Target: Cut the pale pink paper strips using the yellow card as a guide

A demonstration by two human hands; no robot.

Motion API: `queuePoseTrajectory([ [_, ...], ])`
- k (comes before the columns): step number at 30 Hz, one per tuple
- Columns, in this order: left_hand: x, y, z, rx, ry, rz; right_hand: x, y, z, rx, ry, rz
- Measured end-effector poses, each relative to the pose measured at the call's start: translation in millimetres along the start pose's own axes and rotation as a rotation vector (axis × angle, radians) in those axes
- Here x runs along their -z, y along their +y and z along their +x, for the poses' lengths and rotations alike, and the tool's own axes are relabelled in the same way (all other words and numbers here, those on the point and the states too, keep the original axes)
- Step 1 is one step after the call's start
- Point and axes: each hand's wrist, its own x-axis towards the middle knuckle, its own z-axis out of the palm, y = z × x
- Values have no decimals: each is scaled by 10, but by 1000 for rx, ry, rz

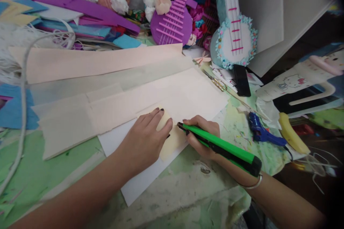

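A green utility knife [223, 141] is gripped in my right hand [202, 134], its tip pointing left toward a pale yellow piece [172, 145]. My left hand [149, 136] lies flat over that piece, fingers stretched out and pressing it down; much of the piece is hidden beneath the palm. Under both lies a white sheet [142, 182], set at an angle. Long cream sheets [161, 89] spread out just beyond my fingers. Whether the blade touches the yellow piece I cannot tell.
Handmade lutes, one purple [172, 25] and one light blue [233, 39], stand at the back. To the right are scissors [216, 80], a black phone [242, 80], a blue glue gun [264, 130], a banana [292, 134] and a tumbler [292, 78]. A white cable [23, 114] runs down the left.
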Motion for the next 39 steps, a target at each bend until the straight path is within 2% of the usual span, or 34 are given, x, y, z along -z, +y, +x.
queuePoseTrajectory([
  [6, 5, 4, 1, 0, -12, 1, -59, 75, -23, 62, 59, 26],
  [16, 2, -1, -5, -6, -9, 24, -33, 33, -37, 53, 50, -2],
  [21, -8, -4, -9, -14, -2, 32, -53, 57, -48, 62, 92, -5],
  [26, -20, -5, -8, -13, -9, 26, -25, 35, -56, 62, 61, -33],
  [39, 4, -5, -21, -28, -34, 0, -21, 58, -104, 79, 80, -97],
])
